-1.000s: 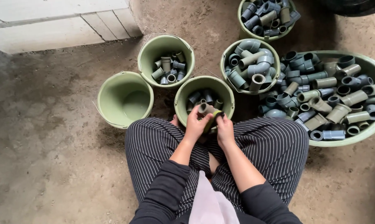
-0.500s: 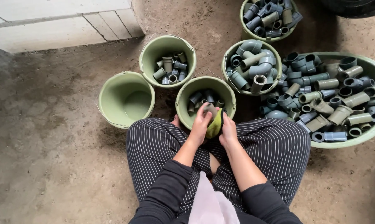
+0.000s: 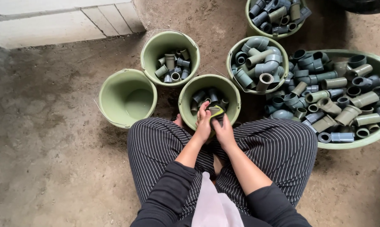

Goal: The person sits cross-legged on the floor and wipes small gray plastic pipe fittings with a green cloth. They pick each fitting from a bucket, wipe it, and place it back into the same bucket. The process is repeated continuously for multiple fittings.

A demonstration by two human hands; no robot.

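— Now closed together over the near bucket (image 3: 209, 101): left hand (image 3: 204, 125) and right hand (image 3: 225, 131) pressed around a yellow-green scouring pad (image 3: 216, 112); grey fitting seen a second ago between the fingers no longer in sight, either wrapped in the pad or dropped among the pieces in the bucket; cannot tell which.

— Meaning for the work?

— Judged as mid-scrub or just past it; both hands curled shut, held just above the near rim of that bucket, tight against the knees in striped trousers (image 3: 278, 155).

— And round about?

— Bare earth floor (image 3: 51, 147), dusty and patchy; pale concrete step (image 3: 51, 21) along the far left edge; empty green bucket (image 3: 127, 98) to the left, touching the near one; far bucket (image 3: 170, 56) with a few small fittings behind it; another bucket (image 3: 258, 63) heaped with bends to the right; wide green basin (image 3: 345, 98) full of grey pipe fittings at the right edge; one more bucket (image 3: 276, 17) at the far edge.
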